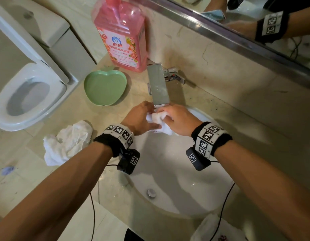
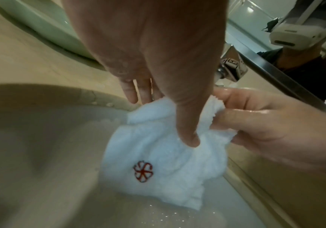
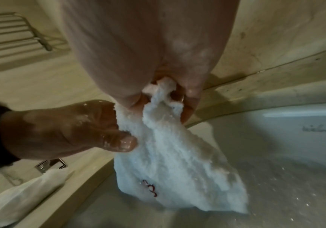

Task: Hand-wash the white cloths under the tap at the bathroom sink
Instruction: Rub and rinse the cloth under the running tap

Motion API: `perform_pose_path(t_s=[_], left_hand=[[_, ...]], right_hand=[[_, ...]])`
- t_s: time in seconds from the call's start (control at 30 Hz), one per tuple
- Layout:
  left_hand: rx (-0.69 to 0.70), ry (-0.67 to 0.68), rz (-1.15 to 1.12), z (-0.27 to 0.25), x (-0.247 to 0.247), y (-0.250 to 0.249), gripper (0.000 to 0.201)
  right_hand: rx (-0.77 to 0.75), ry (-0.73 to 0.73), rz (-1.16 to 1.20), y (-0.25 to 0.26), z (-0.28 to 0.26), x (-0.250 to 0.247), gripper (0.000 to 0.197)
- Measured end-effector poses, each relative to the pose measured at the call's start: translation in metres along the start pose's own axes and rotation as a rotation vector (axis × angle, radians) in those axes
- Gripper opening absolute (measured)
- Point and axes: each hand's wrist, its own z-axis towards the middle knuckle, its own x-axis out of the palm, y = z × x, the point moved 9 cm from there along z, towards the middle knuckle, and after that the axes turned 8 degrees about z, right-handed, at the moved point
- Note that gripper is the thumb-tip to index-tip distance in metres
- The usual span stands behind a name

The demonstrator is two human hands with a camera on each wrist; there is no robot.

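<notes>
A wet white cloth [image 1: 159, 121] with a red embroidered mark [image 2: 143, 171] hangs bunched under the spout of the steel tap [image 1: 158, 85], over the back of the white sink [image 1: 170, 193]. My left hand [image 1: 142, 119] grips its left side, thumb pressed into the fabric [image 2: 189, 138]. My right hand [image 1: 178, 120] pinches the upper right part of the cloth [image 3: 165, 138], with fabric squeezed between its curled fingers. The lower corner of the cloth dangles into the basin. Another crumpled white cloth [image 1: 69, 141] lies on the counter to the left.
A pink detergent bottle [image 1: 121, 35] and a green apple-shaped dish [image 1: 105, 87] stand on the counter behind the left hand. A third white cloth [image 1: 213, 228] lies at the counter's near edge. The toilet [image 1: 29, 94] is at the left, the mirror [image 1: 255, 20] above right.
</notes>
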Motion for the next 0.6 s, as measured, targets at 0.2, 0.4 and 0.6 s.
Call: perform_pose_path(t_s=[0.2,0.4,0.6], left_hand=[[-0.096,0.072,-0.054,-0.007,0.000,0.024,0.045],[-0.157,0.086,-0.246,-0.013,-0.009,0.043,0.020],[-0.200,-0.004,-0.220,-0.021,-0.019,0.038,0.028]], right_hand=[[0.062,-0.056,-0.195,-0.006,0.001,-0.013,0.022],[0.100,-0.093,-0.096,-0.012,0.003,-0.019,0.021],[0.161,-0.124,0.037,-0.016,0.012,-0.011,0.029]])
